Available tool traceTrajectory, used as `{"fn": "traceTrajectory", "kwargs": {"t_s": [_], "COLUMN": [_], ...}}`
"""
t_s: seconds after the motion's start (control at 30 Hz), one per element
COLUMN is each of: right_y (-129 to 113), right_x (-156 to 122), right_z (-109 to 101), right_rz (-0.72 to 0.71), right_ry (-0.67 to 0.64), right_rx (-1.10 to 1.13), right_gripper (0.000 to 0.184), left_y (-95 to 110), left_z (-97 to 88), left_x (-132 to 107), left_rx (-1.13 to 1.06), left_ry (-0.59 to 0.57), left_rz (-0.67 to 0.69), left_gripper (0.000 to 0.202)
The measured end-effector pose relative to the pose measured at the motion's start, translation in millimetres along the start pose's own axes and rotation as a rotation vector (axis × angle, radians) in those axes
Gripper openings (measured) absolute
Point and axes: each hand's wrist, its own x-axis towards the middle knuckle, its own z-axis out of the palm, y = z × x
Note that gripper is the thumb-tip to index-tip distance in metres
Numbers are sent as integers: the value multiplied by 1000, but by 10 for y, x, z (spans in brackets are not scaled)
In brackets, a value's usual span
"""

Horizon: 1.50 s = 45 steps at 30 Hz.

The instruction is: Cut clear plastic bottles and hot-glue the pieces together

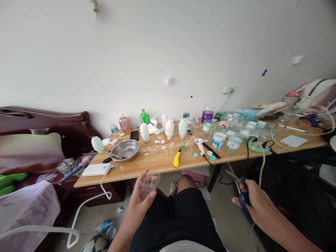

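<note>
Between the fingers and thumb of my left hand [138,203] is a clear, cup-shaped piece of plastic [149,183], held above my lap. My right hand [258,203] grips a pair of scissors [245,204] by the dark blue handles, off to the right below the table edge. The scissor blades are spread apart and touch nothing. On the table ahead lie a yellow utility knife [177,159] and a white glue gun [201,146]. Turquoise bottle caps [212,158] are scattered near the glue gun.
A metal bowl [127,149] and white power bank [96,169] are on the table's left. Several white-green balloon-like shapes [169,129] stand mid-table. Empty plastic bottles [234,142] crowd the right beside a green power strip [258,147]. Another person's hand [327,124] is at far right.
</note>
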Motion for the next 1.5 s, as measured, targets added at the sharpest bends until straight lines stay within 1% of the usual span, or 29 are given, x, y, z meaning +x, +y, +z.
{"fn": "traceTrajectory", "kwargs": {"t_s": [0.03,0.1,0.23,0.3,0.37,0.43,0.5,0.57,0.6,0.67,0.7,0.73,0.8,0.83,0.87,0.93,1.0,1.07,1.13,1.2,1.33,1.43,1.5], "right_y": [-34,-183,-679,-935,-1133,-1247,-1277,-1255,-1238,-1219,-1221,-1233,-1278,-1306,-1334,-1383,-1416,-1436,-1449,-1458,-1472,-1491,-1512], "right_x": [-18,-74,-244,-317,-362,-385,-398,-405,-408,-416,-422,-428,-437,-439,-438,-428,-416,-410,-418,-439,-496,-527,-533], "right_z": [8,50,170,214,259,329,435,562,621,710,735,749,749,743,736,728,726,720,701,671,627,625,628], "right_rz": [3,15,-25,-11,-6,-16,-19,-29,-42,-82,-98,-109,-140,-156,-171,-192,-189,-168,-141,-131,-136,-133,-133], "right_ry": [-43,-139,-249,-333,-393,-388,-318,-246,-235,-276,-315,-355,-430,-450,-455,-441,-412,-401,-400,-419,-453,-447,-431], "right_rx": [7,22,88,161,223,264,295,302,292,249,221,194,140,113,87,46,34,48,64,68,68,65,53], "right_gripper": [27,26,27,27,27,30,39,46,47,39,31,24,14,14,14,13,12,13,16,19,22,21,20], "left_y": [-20,-38,0,18,10,-24,-69,-101,-107,-100,-89,-75,-47,-34,-23,-1,18,36,52,62,46,16,5], "left_z": [-8,-16,6,42,88,130,152,146,132,95,76,61,53,62,81,136,194,232,242,228,191,205,238], "left_x": [5,16,16,-2,-29,-60,-86,-101,-103,-102,-100,-99,-106,-116,-131,-170,-204,-215,-203,-181,-170,-192,-205], "left_rx": [-26,-58,-43,40,202,369,455,495,522,620,682,747,880,943,1007,1120,1185,1195,1174,1163,1195,1177,1182], "left_ry": [18,29,-53,-59,4,110,215,266,269,251,241,240,247,254,258,267,274,287,319,355,408,420,428], "left_rz": [-24,-52,-29,20,109,219,315,366,368,365,397,459,646,728,774,770,734,749,821,898,976,1046,1042], "left_gripper": [68,65,62,59,57,54,51,49,48,42,39,39,48,57,65,75,75,70,65,62,52,59,68]}}
